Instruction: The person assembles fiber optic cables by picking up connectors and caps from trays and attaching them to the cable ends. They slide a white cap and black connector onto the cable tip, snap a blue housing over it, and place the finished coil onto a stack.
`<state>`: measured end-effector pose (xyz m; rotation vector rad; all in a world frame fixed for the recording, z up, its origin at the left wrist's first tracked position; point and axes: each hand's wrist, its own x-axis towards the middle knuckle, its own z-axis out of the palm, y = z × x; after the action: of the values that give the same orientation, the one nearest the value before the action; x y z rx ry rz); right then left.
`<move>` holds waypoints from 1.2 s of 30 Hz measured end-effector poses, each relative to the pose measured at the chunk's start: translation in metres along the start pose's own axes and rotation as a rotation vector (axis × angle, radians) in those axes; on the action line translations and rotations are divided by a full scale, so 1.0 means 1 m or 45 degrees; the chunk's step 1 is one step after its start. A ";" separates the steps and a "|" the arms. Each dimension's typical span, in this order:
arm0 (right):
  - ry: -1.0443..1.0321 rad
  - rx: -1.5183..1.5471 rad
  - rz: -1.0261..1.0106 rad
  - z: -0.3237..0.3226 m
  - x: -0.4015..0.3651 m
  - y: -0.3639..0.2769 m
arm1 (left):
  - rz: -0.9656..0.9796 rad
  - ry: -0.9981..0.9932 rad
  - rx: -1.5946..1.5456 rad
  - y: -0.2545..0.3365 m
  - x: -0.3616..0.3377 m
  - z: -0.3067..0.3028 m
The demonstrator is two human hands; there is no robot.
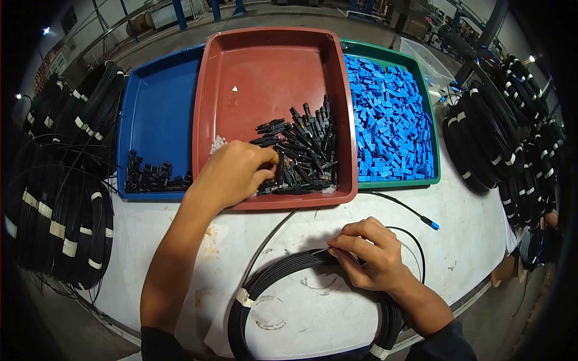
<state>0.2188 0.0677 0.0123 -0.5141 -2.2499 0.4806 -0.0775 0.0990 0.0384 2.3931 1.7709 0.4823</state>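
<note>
Black coil (283,265) lies on the table (469,240), its bottom cut off. We cannot tell what the left hand (227,174), half-curled at connectors (310,147) in the red tray (265,69), holds; the right hand (374,253) pinches a thin strand (323,249).

Cable coil (236,325) cut off below, dark sleeves (439,346) too, left hand's (232,171) grasp unclear

Bare left hand (232,172): extended forward, back upward, fingers bent toward thumb; grip indeterminable.
Bare right hand (374,256): thumb and index fingertips pinched together.
Bare right forearm (421,305): angled inward.
Dark fabric sleeves (161,345): ending below elbows.
</note>
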 end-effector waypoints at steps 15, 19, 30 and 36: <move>-0.020 -0.001 -0.015 -0.002 0.001 0.001 | -0.014 0.372 -0.278 -0.002 0.014 -0.023; -0.024 0.010 -0.016 -0.002 0.001 0.001 | 0.006 0.383 -0.221 0.002 0.028 -0.023; -0.037 0.002 -0.020 -0.002 0.000 0.003 | 0.411 0.392 0.118 -0.019 0.090 0.003; -0.047 0.011 -0.014 -0.002 -0.001 0.003 | 0.490 0.338 0.258 -0.019 0.098 0.007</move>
<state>0.2220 0.0702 0.0115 -0.4920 -2.2839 0.4979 -0.0671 0.1984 0.0434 2.9538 1.5078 0.7244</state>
